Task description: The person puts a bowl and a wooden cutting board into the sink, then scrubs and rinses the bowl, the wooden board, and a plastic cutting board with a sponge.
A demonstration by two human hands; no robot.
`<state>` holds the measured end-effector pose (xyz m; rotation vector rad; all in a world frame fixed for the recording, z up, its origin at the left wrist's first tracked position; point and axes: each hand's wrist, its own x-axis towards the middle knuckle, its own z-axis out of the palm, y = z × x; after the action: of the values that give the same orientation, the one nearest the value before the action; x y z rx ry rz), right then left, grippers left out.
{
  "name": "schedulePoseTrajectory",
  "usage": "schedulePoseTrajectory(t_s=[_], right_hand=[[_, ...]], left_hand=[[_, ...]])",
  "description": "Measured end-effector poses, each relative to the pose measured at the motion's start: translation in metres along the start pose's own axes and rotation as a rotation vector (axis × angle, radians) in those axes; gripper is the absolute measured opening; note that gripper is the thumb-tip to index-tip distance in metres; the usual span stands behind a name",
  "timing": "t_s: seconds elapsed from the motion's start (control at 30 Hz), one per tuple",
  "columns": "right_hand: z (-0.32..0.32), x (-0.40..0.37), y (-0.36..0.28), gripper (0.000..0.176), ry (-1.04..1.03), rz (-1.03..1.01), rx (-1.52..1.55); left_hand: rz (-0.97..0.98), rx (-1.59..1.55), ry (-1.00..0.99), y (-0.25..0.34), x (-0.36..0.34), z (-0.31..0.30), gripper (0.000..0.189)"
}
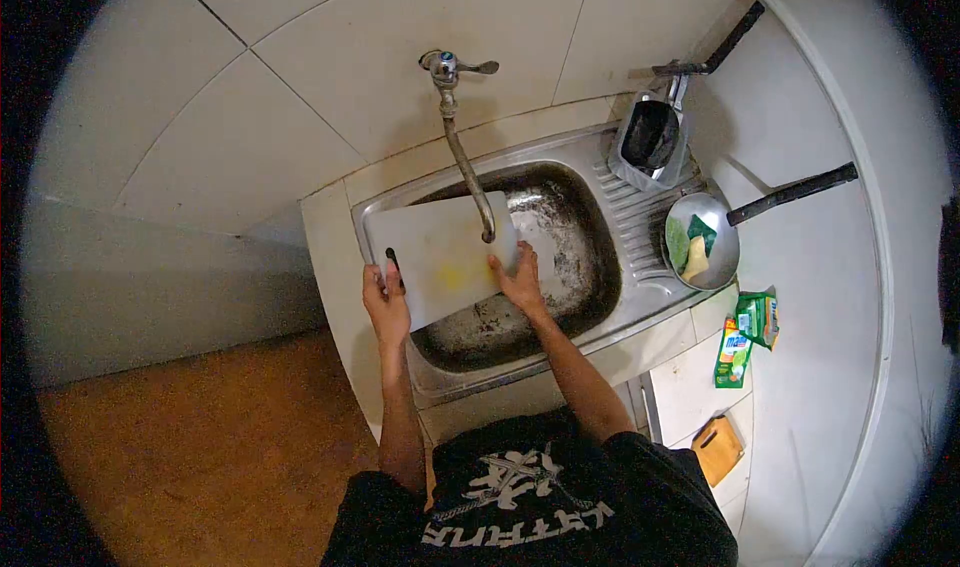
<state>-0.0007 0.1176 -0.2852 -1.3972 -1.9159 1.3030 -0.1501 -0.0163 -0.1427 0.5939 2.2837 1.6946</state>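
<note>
A white plastic cutting board (440, 232), with a yellow stain and a dark handle slot, lies tilted over the left part of the steel sink (575, 257). My left hand (387, 302) grips its near left edge by the slot, thumb on top. On the right edge, my right hand (520, 279) is closed around the board, with the thumb on its upper face. The tap spout (465, 167) reaches over the board from the wall. Whether water runs from it, I cannot make out. The board hides part of the basin.
Right of the sink, a long-handled pan (722, 265) holds sponges and cloth-like pieces. Behind it stands a clear plastic container (625, 162) with a dark item inside. Green packets (733, 355) and an orange-brown pouch (718, 450) lie along the right wall.
</note>
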Motion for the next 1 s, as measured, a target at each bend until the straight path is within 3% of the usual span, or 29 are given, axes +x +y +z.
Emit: schedulePoseTrajectory(t_s=[0.07, 0.2, 0.27, 0.37, 0.4, 0.47, 0.5, 0.63, 0.7, 0.73, 0.8, 0.83, 0.9, 0.93, 1.0], right_hand=[[-0.004, -0.002, -0.002, 0.056, 0.055, -0.112, 0.006], [-0.006, 0.004, 0.003, 0.039, 0.029, -0.035, 0.044], [-0.005, 0.005, 0.006, 0.020, 0.321, -0.201, -0.286], [-0.014, 0.006, -0.019, 0.015, 0.251, -0.312, -0.211], [-0.011, 0.008, -0.020, 0.015, 0.248, -0.313, -0.211], [-0.002, 0.010, -0.025, 0.014, -0.031, -0.287, -0.327], [0.002, 0.009, -0.029, 0.016, 0.122, -0.466, -0.256], [0.008, 0.020, -0.054, 0.018, 0.205, -0.493, -0.432], [0.007, 0.023, -0.061, 0.018, 0.061, -0.205, -0.277], [0.010, 0.025, -0.061, 0.018, 0.060, -0.204, -0.278], [0.023, 0.028, -0.054, 0.016, 0.004, 0.020, -0.168], [0.043, 0.041, -0.024, 0.016, 0.004, 0.019, -0.167], [0.092, 0.068, 0.048, 0.021, 0.281, -0.684, -0.607], [0.080, 0.065, 0.027, 0.021, 0.282, -0.684, -0.605], [0.033, 0.049, -0.054, 0.025, 0.066, -0.323, -0.355]], left_hand=[[-0.009, 0.008, 0.003, -0.006, -0.001, -0.003, 0.026], [-0.012, -0.033, -0.003, -0.002, -0.007, -0.007, 0.023], [-0.035, -0.030, 0.013, -0.004, -0.011, -0.010, 0.021], [-0.052, -0.031, 0.035, 0.004, -0.015, -0.015, 0.019], [-0.045, -0.036, 0.042, 0.009, -0.016, -0.017, 0.018], [-0.043, -0.062, 0.067, 0.011, -0.017, -0.019, 0.019], [-0.039, -0.088, 0.091, 0.012, -0.017, -0.020, 0.019], [-0.081, -0.069, 0.113, 0.008, -0.016, -0.033, 0.019], [-0.085, 0.013, 0.135, 0.010, -0.017, -0.035, 0.021], [-0.087, 0.012, 0.134, 0.011, -0.017, -0.035, 0.021], [-0.088, -0.022, 0.116, 0.012, -0.019, -0.037, 0.022], [-0.087, -0.022, 0.116, 0.011, -0.019, -0.036, 0.022], [-0.081, -0.039, 0.091, 0.009, -0.021, -0.033, 0.021], [-0.079, -0.038, 0.091, 0.009, -0.022, -0.031, 0.021], [-0.122, -0.045, 0.059, 0.010, -0.022, -0.028, 0.019]])
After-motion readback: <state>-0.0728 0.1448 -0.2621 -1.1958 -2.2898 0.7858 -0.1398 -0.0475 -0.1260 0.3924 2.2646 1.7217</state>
